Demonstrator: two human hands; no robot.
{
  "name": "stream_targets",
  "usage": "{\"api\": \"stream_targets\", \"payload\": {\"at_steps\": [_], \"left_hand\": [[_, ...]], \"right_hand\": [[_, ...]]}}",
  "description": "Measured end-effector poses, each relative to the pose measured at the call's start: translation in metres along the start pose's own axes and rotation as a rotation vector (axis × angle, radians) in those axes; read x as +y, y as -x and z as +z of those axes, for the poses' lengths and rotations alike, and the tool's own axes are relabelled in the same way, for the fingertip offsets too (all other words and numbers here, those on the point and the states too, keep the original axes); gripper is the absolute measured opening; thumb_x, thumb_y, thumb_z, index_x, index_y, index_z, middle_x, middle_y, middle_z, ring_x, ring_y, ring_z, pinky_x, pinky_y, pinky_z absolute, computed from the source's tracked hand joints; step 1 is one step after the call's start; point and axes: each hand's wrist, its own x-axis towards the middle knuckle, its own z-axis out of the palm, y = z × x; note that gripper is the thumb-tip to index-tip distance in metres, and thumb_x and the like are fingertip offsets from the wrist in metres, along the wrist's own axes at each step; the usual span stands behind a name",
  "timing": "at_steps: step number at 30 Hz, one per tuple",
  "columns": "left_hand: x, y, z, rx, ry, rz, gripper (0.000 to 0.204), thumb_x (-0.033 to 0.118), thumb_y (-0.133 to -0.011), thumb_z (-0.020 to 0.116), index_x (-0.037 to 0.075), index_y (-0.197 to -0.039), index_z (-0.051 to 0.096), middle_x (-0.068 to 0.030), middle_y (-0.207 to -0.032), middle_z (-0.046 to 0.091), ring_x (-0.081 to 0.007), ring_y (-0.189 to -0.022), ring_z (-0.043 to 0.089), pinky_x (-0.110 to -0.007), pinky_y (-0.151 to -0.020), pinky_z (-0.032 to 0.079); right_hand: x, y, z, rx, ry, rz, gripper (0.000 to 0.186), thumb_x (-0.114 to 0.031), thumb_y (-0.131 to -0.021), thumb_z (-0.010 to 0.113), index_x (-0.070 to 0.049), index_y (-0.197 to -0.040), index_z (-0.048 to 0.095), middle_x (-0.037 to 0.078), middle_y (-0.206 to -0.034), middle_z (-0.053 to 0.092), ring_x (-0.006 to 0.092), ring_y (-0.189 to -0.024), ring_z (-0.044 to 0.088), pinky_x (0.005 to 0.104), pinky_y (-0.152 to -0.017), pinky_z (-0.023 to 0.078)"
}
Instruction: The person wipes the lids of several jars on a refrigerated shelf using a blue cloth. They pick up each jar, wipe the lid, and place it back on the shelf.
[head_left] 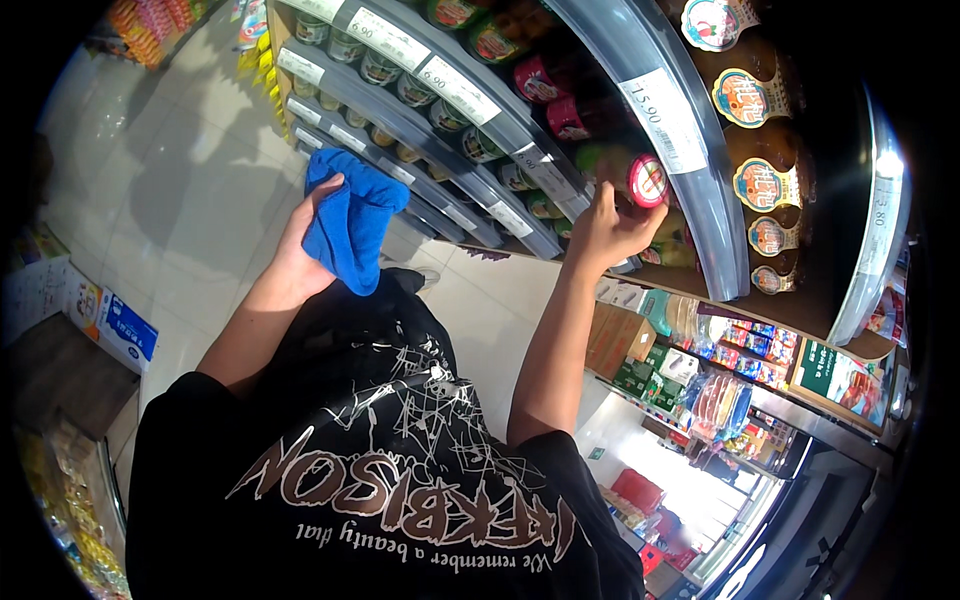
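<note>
Shop shelves (480, 170) — right hand (605, 228) grips jar (640, 182), left hand (300, 250) cloth (350, 225).

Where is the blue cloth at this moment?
In the head view, the blue cloth hangs bunched in the left hand, left of centre, just in front of the lower shelf rows of jars.

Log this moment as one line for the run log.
left hand: holds blue cloth | right hand: grips red-capped jar at grey shelf rail
</note>
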Motion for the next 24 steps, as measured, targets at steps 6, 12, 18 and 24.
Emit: {"api": "stream_targets", "payload": {"at_steps": [6, 12, 18, 24], "left_hand": [[-0.001, -0.002, 0.002, 0.022, -0.021, -0.012, 0.042, 0.044, -0.094, 0.062, 0.011, -0.119, 0.059, -0.0082, -0.1, 0.068, -0.0245, -0.08, 0.068, -0.043, -0.07, 0.058], [-0.001, -0.002, 0.001, 0.023, -0.007, -0.013, 0.042, 0.045, -0.094, 0.062, 0.01, -0.118, 0.059, -0.0083, -0.099, 0.069, -0.0241, -0.079, 0.068, -0.042, -0.07, 0.058], [0.0, -0.003, -0.002, -0.009, 0.002, -0.006, 0.042, 0.045, -0.095, 0.06, 0.01, -0.117, 0.059, -0.0085, -0.097, 0.069, -0.024, -0.078, 0.068, -0.042, -0.07, 0.058], [0.003, 0.0, -0.004, -0.086, 0.058, 0.009, 0.033, 0.036, -0.097, 0.061, 0.009, -0.115, 0.062, -0.0057, -0.103, 0.071, -0.019, -0.091, 0.069, -0.034, -0.078, 0.058]], "right_hand": [[-0.013, -0.012, 0.009, 0.056, 0.322, -0.064, 0.075, 0.0, -0.078, 0.082, 0.006, -0.137, 0.036, 0.02, -0.126, 0.058, 0.0254, -0.111, 0.061, 0.0349, -0.097, 0.05], [-0.016, -0.024, 0.012, 0.089, 0.61, -0.108, 0.063, -0.015, -0.073, 0.089, 0.006, -0.123, 0.057, 0.021, -0.117, 0.063, 0.0349, -0.109, 0.061, 0.0426, -0.097, 0.047], [-0.011, -0.026, 0.012, 0.13, 0.796, -0.21, 0.067, -0.021, -0.072, 0.09, 0.005, -0.124, 0.057, 0.023, -0.119, 0.061, 0.0392, -0.107, 0.06, 0.0463, -0.093, 0.048], [-0.021, -0.015, 0.014, 0.089, 0.579, -0.133, 0.075, -0.015, -0.075, 0.088, 0.007, -0.133, 0.046, 0.023, -0.116, 0.058, 0.0339, -0.101, 0.061, 0.0366, -0.079, 0.054]]}}
